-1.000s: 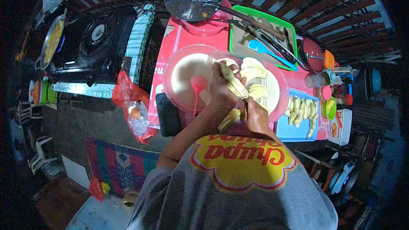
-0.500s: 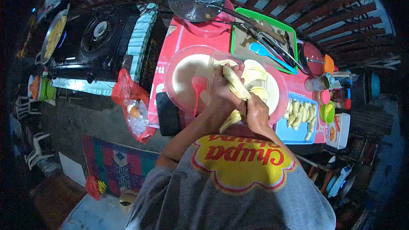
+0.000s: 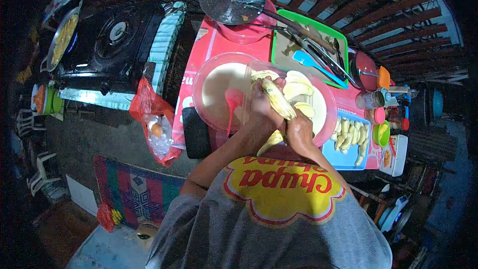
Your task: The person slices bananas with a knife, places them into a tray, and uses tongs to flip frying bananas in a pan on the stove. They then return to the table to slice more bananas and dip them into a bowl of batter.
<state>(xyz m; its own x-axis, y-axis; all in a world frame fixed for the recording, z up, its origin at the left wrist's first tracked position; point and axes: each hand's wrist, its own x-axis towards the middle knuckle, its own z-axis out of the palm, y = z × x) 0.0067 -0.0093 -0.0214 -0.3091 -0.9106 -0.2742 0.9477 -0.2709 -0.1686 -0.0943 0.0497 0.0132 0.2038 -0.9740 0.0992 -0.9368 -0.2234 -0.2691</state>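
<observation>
My left hand (image 3: 264, 102) is closed around a sliced banana (image 3: 278, 100), held tilted above a clear container. My right hand (image 3: 300, 132) is closed at the banana's lower end; whether it also holds a tool is hidden. Flat banana slices (image 3: 298, 85) lie in the container just right of the banana. Another yellow banana piece (image 3: 271, 142) shows below my hands. Left of my hands, a pink spoon (image 3: 232, 102) rests in a big bowl of pale batter (image 3: 216, 82).
A blue tray (image 3: 326, 155) of peeled bananas stands at right. Behind are a green tray (image 3: 284, 52) with tongs and a blue spatula (image 3: 304, 59), and a round metal lid (image 3: 232, 0). A stove (image 3: 107, 50) and a red bag (image 3: 149, 104) are at left.
The banana and both hands have shifted very slightly within the view. Both hands keep their hold, and the view itself has moved a little.
</observation>
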